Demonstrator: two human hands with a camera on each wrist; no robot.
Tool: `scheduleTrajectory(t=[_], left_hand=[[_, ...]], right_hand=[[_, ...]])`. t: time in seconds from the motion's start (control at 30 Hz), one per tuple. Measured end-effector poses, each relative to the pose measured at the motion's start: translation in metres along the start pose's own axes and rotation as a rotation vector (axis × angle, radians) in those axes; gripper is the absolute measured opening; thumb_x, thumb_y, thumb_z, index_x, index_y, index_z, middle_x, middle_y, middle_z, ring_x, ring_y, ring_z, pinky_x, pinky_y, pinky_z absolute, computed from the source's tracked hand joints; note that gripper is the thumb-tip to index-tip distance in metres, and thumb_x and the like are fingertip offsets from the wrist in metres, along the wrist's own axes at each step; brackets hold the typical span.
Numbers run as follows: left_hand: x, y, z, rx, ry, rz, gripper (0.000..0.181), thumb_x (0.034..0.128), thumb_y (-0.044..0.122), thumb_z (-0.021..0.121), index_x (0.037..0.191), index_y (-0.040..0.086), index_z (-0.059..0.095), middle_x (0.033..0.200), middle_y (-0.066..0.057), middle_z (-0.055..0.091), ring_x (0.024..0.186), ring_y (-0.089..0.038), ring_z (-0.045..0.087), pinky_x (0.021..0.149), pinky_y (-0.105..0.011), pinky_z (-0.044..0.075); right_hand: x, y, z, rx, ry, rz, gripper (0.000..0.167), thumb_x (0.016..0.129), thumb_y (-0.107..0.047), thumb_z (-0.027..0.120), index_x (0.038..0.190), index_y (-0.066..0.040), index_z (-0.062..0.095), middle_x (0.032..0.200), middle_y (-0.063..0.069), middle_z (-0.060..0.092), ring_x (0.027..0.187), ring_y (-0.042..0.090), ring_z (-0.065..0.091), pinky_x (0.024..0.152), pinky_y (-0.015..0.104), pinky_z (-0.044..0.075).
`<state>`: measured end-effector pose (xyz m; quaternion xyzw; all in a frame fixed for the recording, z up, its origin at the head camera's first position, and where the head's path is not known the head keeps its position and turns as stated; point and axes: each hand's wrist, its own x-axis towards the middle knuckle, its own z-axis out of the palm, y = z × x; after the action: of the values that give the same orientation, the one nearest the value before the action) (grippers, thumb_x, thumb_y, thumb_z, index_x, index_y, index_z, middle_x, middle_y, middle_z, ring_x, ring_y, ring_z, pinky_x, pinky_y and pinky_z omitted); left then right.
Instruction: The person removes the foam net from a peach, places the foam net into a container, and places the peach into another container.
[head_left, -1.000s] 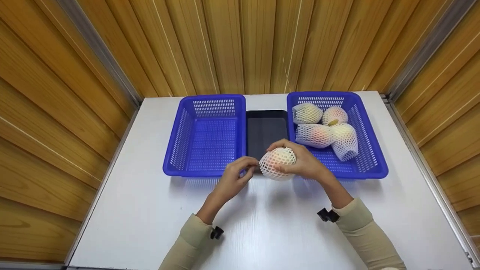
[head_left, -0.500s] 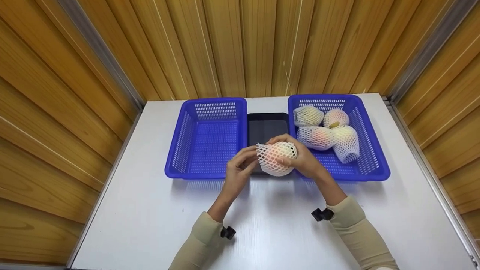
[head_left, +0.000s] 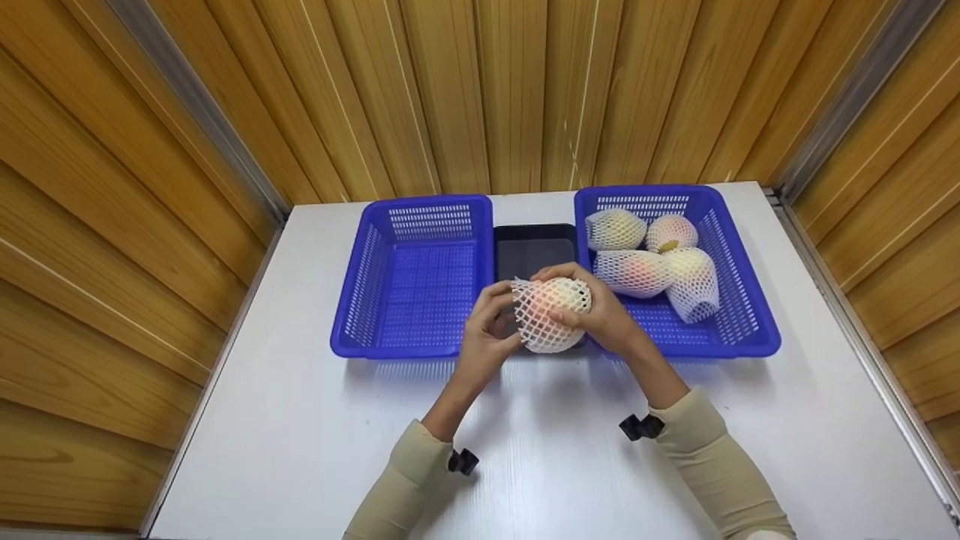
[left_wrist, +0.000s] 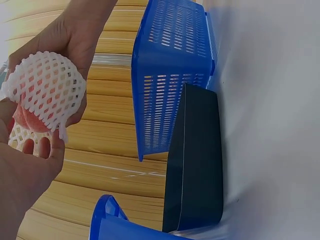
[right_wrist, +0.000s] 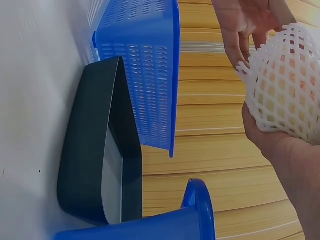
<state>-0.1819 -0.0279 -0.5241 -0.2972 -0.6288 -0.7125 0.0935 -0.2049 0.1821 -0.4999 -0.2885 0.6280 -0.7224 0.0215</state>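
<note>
Vs 1 s ago: left hand point(head_left: 480, 341) has gone from bunched fingertips to thumb and fingers apart, at the left edge of the white foam net point(head_left: 534, 334); net end now flares left. Can't tell if those fingers pinch the mesh. Right hand point(head_left: 609, 321) stays clamped on the netted fruit point(head_left: 546, 307), held above the near end of the black tray point(head_left: 534, 244), between the baskets. Pink skin shows through the net opening.

Counts: baskets 2, blue, left basket point(head_left: 409, 352) and right basket point(head_left: 690, 350); tray 1; fruits 5: one in hand, four netted fruits point(head_left: 637, 272) in right basket, positions unchanged.
</note>
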Motion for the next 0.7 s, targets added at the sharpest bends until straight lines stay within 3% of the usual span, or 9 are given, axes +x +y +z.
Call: scheduleTrajectory(t=[0.37, 0.53, 0.7], left_hand=[[0.006, 0.004, 0.007, 0.059, -0.018, -0.032, 0.057, 0.0792, -0.010, 0.079, 0.131, -0.004, 0.057, 0.141, -0.018, 0.038, 0.131, -0.027, 0.048, 0.104, -0.051, 0.050], [0.003, 0.003, 0.008, 0.085, -0.027, -0.059, 0.064, 0.0766, -0.011, 0.081, 0.135, -0.001, 0.056, 0.143, -0.017, 0.038, 0.130, -0.029, 0.051, 0.103, -0.052, 0.051], [0.002, 0.003, 0.011, 0.101, -0.032, -0.076, 0.066, 0.0770, -0.010, 0.081, 0.136, -0.001, 0.054, 0.146, -0.018, 0.038, 0.130, -0.030, 0.051, 0.102, -0.044, 0.052]], right_hand=[[0.004, -0.002, 0.003, -0.049, 0.047, -0.003, 0.051, 0.080, -0.002, 0.073, 0.127, 0.003, 0.056, 0.132, 0.018, 0.058, 0.125, 0.032, 0.056, 0.098, 0.033, 0.054], [0.001, 0.000, 0.006, -0.059, 0.073, 0.025, 0.050, 0.080, -0.001, 0.074, 0.127, 0.003, 0.057, 0.132, 0.015, 0.059, 0.128, 0.030, 0.054, 0.101, 0.033, 0.052], [-0.001, 0.004, 0.007, -0.056, 0.084, 0.027, 0.050, 0.080, -0.001, 0.074, 0.127, 0.003, 0.056, 0.133, 0.016, 0.057, 0.127, 0.031, 0.054, 0.100, 0.035, 0.053]])
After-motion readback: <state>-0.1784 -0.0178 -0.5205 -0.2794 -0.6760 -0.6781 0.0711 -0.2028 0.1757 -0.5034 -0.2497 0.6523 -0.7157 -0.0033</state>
